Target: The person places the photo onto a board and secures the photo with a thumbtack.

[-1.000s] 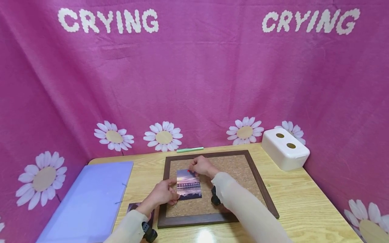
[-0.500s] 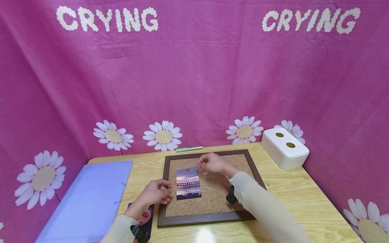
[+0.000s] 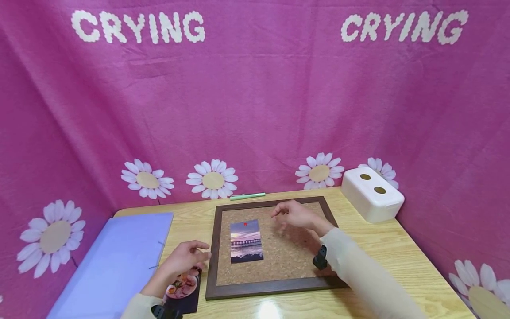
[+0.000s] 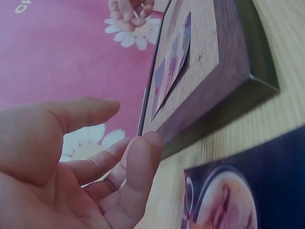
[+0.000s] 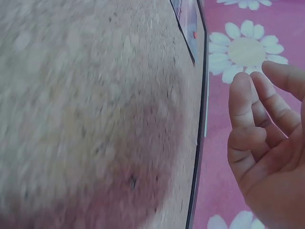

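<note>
A sunset pier photo (image 3: 246,243) lies on the left part of a cork board (image 3: 279,270), with a red push pin (image 3: 245,224) at its top middle. My left hand (image 3: 186,258) hovers by the board's left frame, above a food photo (image 3: 186,290) on the table that it partly covers; its fingers are relaxed and hold nothing. Over the cork, to the right of the pier photo, my right hand (image 3: 296,215) is raised with loosely curled fingers. Nothing shows between those fingers in the right wrist view either.
A lilac folder (image 3: 115,261) lies at the table's left. Behind the board lies a light green pen-like stick (image 3: 248,196). At the back right stands a white box (image 3: 372,195) with two round holes. A pink curtain (image 3: 255,110) hangs around the table.
Both hands have let go and drawn apart: the right from the push pin to the right, the left from the photo's edge leftward and off the board. The pinned photo stays put.
</note>
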Demonstrator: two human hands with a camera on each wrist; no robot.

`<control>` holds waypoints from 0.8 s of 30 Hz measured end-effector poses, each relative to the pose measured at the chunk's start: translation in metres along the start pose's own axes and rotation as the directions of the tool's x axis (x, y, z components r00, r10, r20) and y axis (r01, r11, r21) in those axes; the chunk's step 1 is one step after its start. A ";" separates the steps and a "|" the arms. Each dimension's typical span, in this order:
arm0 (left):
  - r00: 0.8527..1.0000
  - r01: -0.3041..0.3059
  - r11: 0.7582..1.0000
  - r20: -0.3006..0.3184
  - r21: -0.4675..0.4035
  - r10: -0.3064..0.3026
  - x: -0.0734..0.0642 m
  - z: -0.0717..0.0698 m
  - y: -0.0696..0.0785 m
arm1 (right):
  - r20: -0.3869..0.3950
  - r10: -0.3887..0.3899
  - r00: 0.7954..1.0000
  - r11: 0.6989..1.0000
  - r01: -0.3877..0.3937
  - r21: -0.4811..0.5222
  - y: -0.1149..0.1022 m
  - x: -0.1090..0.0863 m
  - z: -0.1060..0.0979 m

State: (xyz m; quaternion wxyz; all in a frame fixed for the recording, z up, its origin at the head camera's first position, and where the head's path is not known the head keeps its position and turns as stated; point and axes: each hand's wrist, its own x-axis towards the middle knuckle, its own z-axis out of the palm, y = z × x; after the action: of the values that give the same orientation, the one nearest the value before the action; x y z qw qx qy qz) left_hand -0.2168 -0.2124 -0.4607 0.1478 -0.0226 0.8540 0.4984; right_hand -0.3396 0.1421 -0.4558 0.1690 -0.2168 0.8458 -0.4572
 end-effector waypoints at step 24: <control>0.978 0.038 0.976 -0.209 0.213 0.008 -0.042 -0.035 -0.035 | -0.058 -0.031 0.998 0.998 0.028 -0.057 0.039 -0.054 -0.052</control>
State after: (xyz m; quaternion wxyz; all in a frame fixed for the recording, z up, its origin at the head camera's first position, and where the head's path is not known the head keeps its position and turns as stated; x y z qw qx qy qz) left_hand -0.1786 -0.2641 -0.4626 0.0628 -0.0649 0.9137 0.3963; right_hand -0.3270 0.2259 -0.4567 0.1309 -0.2204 0.8596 -0.4420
